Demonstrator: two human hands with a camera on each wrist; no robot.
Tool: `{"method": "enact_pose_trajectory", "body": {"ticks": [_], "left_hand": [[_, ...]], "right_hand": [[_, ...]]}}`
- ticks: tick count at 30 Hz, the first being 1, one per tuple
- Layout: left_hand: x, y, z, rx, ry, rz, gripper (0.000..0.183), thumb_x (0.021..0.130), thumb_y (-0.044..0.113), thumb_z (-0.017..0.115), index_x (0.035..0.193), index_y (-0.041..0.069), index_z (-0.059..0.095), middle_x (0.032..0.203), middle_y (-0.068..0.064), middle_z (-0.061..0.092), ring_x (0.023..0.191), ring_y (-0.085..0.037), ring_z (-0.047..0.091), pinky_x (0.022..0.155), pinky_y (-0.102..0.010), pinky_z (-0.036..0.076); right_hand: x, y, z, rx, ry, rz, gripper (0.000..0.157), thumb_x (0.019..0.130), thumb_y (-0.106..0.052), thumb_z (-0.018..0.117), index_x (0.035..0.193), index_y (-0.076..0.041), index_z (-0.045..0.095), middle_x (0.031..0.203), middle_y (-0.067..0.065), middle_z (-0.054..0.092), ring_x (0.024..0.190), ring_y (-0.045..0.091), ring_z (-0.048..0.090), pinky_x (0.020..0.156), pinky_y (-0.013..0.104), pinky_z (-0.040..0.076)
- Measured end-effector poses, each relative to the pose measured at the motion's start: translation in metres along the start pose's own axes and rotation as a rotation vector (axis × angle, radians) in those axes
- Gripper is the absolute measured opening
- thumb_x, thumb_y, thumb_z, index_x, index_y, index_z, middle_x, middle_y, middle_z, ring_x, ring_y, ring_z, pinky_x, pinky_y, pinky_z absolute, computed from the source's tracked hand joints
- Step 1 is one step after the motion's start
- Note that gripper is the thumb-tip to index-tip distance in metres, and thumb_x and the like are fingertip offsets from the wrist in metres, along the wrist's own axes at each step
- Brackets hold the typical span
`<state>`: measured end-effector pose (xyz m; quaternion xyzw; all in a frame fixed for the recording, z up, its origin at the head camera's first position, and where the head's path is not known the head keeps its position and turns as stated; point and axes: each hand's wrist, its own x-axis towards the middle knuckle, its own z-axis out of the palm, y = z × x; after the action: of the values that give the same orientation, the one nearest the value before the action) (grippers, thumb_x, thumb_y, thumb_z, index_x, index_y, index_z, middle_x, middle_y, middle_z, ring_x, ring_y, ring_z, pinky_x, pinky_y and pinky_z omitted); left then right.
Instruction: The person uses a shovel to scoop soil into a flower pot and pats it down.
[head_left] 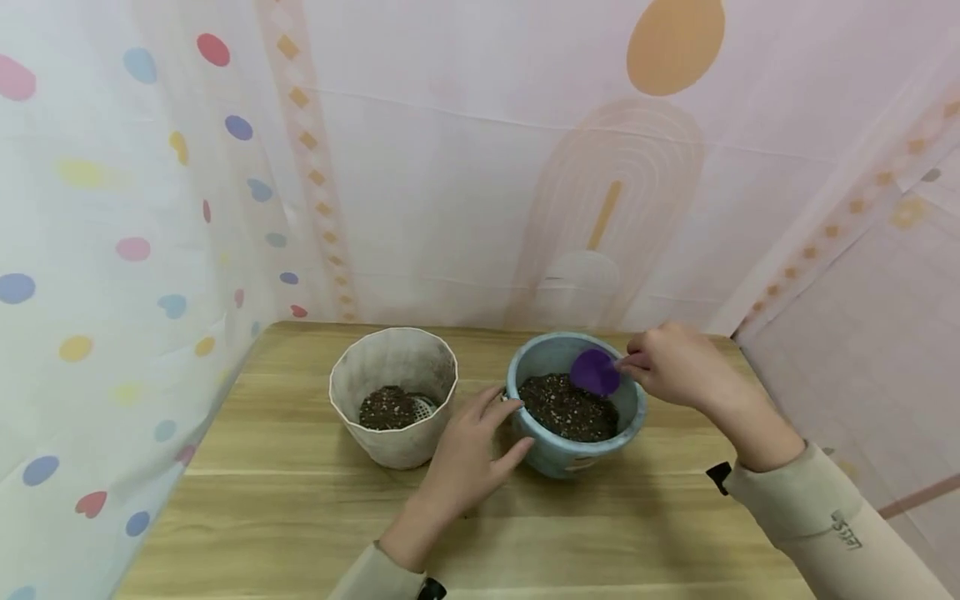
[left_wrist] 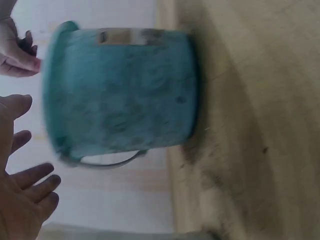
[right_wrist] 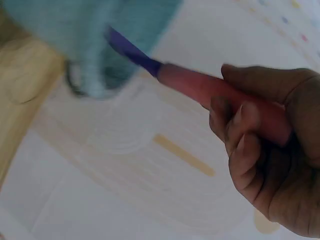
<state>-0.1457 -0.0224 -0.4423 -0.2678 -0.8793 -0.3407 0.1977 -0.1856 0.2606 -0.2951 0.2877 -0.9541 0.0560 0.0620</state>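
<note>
My right hand (head_left: 678, 362) grips a small trowel by its pinkish-red handle (right_wrist: 195, 85), fingers curled round it. The trowel's purple blade (head_left: 595, 372) is inside the light blue pot (head_left: 577, 454), over dark soil (head_left: 567, 410) flecked with pale bits. At the pot's left side is my left hand (head_left: 465, 454), fingers spread beside the rim and holding nothing. In the left wrist view, the left hand (left_wrist: 25, 195) appears a little apart from the blurred pot (left_wrist: 120, 95). A thin wire-like handle (left_wrist: 115, 162) shows on that pot's side.
A whitish pot (head_left: 397, 446) with a faceted rim stands left of the left hand. It has some soil and a perforated grey piece (head_left: 424, 407) at the bottom. Both pots stand on a wood-grain table (head_left: 262, 467). Patterned curtains (head_left: 450, 167) hang behind and at the sides.
</note>
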Motion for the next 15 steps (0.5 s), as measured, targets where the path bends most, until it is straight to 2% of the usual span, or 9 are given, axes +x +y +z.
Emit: {"method": "enact_pose_trajectory", "body": {"ticks": [3, 7, 10, 12, 15], "left_hand": [[0.001, 0.0, 0.011, 0.012, -0.041, -0.032, 0.052, 0.09, 0.043, 0.076, 0.135, 0.018, 0.065, 0.147, -0.023, 0.05, 0.131, -0.04, 0.053, 0.104, -0.058, 0.046], [0.0, 0.002, 0.017, 0.023, -0.048, -0.061, 0.055, 0.089, 0.047, 0.076, 0.135, 0.018, 0.066, 0.149, -0.026, 0.048, 0.129, -0.045, 0.053, 0.102, -0.061, 0.046], [-0.001, 0.004, 0.017, 0.027, -0.047, -0.085, 0.058, 0.088, 0.05, 0.076, 0.135, 0.018, 0.065, 0.148, -0.025, 0.049, 0.128, -0.045, 0.054, 0.101, -0.061, 0.046], [-0.001, 0.005, 0.017, 0.026, -0.041, -0.096, 0.058, 0.087, 0.05, 0.076, 0.135, 0.019, 0.065, 0.148, -0.025, 0.05, 0.128, -0.044, 0.055, 0.101, -0.059, 0.047], [-0.002, 0.004, 0.017, 0.023, -0.038, -0.109, 0.058, 0.087, 0.049, 0.077, 0.136, 0.02, 0.065, 0.147, -0.024, 0.05, 0.127, -0.043, 0.056, 0.101, -0.057, 0.048]], "right_hand": [[-0.006, 0.003, 0.011, -0.049, 0.012, -0.017, 0.033, 0.092, -0.015, 0.074, 0.064, -0.017, 0.058, 0.056, -0.007, 0.055, 0.048, 0.009, 0.049, 0.047, 0.033, 0.043], [-0.016, 0.008, 0.012, 0.035, -0.054, -0.057, 0.04, 0.096, -0.013, 0.07, 0.062, -0.02, 0.05, 0.054, -0.01, 0.041, 0.048, 0.003, 0.039, 0.048, 0.027, 0.038], [-0.021, 0.012, 0.006, 0.145, -0.108, -0.095, 0.034, 0.094, -0.008, 0.071, 0.064, -0.017, 0.059, 0.056, -0.013, 0.05, 0.049, -0.002, 0.042, 0.048, 0.022, 0.039], [-0.023, 0.016, 0.002, 0.217, -0.146, -0.105, 0.024, 0.094, -0.007, 0.071, 0.071, -0.012, 0.069, 0.063, -0.011, 0.063, 0.053, -0.004, 0.05, 0.05, 0.021, 0.043], [-0.021, 0.021, 0.007, 0.265, -0.158, -0.106, 0.013, 0.094, -0.008, 0.072, 0.082, -0.009, 0.076, 0.072, -0.007, 0.071, 0.058, -0.004, 0.057, 0.053, 0.021, 0.049]]}}
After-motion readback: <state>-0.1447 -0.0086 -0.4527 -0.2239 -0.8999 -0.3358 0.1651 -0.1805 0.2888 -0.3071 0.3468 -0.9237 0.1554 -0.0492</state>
